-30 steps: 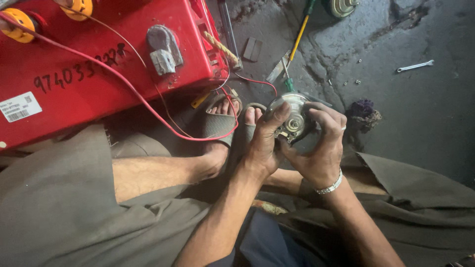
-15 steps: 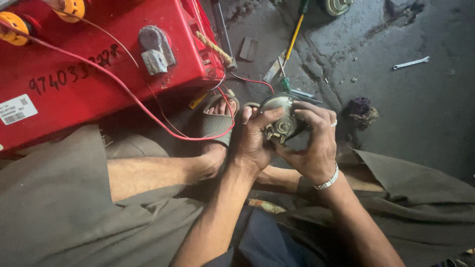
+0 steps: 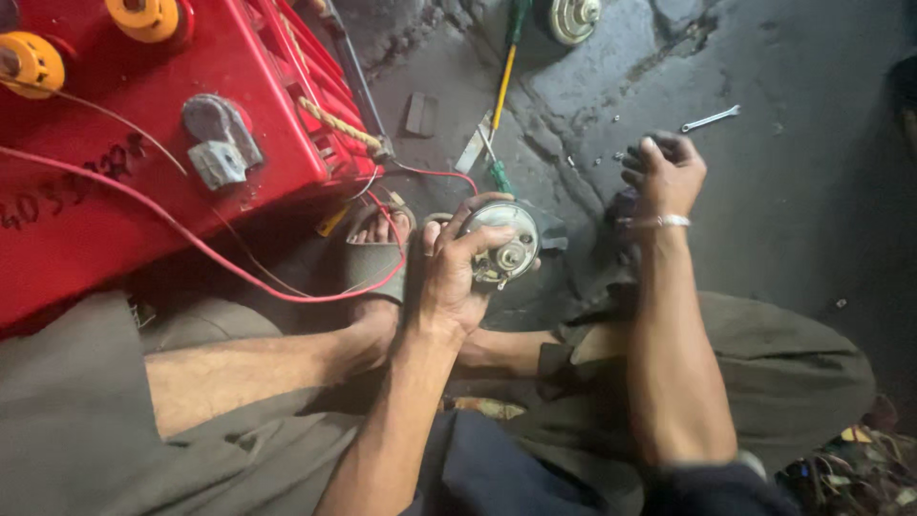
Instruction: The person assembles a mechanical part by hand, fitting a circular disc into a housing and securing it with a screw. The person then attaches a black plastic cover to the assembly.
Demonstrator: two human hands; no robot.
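Held upright in the left hand, the round grey metal motor part sits just above the person's crossed legs, its circular face with a small central hub turned toward the camera. That hand is closed about the part, thumb across the upper rim and fingers wrapped behind, the forearm rising straight from the lap. Extended farther out, the right hand reaches to the concrete floor, wrist bent down, fingers curled loosely over small dark bits lying there; whether it grips any of them cannot be told. A metal bracelet circles that wrist. Just beyond the part lies a green-handled screwdriver, and a second yellow-shafted one lies farther off. A small spanner rests on the floor near the right hand. To the left stands a red battery with yellow caps, from which a red wire loops round a sandalled foot close beside the left hand.
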